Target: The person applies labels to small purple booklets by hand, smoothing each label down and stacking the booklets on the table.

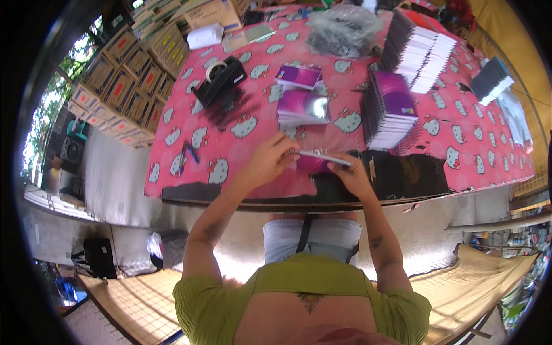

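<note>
Two hands (269, 159) (355, 175), both with fingers (286, 144) gripping one notebook (319, 155), one black tape dispenser (223, 85)

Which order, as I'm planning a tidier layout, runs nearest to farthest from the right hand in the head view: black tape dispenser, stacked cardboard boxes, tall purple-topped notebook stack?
From the right hand:
1. Tall purple-topped notebook stack: ahead, slightly right.
2. Black tape dispenser: ahead-left, on the table.
3. Stacked cardboard boxes: far left.
</note>
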The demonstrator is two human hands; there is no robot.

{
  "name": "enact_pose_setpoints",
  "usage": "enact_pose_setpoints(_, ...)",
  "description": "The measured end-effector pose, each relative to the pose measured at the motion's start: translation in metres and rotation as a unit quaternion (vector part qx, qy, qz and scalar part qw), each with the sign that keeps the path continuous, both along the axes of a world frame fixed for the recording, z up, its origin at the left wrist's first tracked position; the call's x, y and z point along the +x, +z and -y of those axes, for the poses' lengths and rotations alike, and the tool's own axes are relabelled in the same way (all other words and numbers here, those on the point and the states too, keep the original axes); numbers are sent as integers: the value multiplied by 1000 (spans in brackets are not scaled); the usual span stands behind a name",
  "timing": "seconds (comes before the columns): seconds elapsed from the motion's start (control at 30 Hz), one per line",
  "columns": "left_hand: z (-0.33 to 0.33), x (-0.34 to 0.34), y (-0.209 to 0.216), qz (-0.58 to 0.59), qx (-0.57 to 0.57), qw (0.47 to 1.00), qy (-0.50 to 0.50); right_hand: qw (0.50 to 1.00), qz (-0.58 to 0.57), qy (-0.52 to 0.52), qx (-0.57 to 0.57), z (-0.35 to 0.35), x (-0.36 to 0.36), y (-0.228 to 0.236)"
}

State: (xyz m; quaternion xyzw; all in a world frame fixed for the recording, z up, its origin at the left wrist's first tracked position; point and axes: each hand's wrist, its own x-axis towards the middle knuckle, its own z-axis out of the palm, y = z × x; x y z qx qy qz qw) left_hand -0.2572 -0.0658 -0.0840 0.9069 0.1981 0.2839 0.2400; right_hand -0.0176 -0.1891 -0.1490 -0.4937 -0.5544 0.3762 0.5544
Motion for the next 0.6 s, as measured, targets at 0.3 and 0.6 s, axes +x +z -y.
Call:
enact_pose_setpoints(0.3, 4, 8, 14, -78, -39, 996, -9, 1000, -20, -14, -14, 15, -9, 18)
enact_pose_setpoints(0.6, 68, 23, -30, -131, 235, 944, 192, 988, -97, -104, -56, 29, -30, 29)
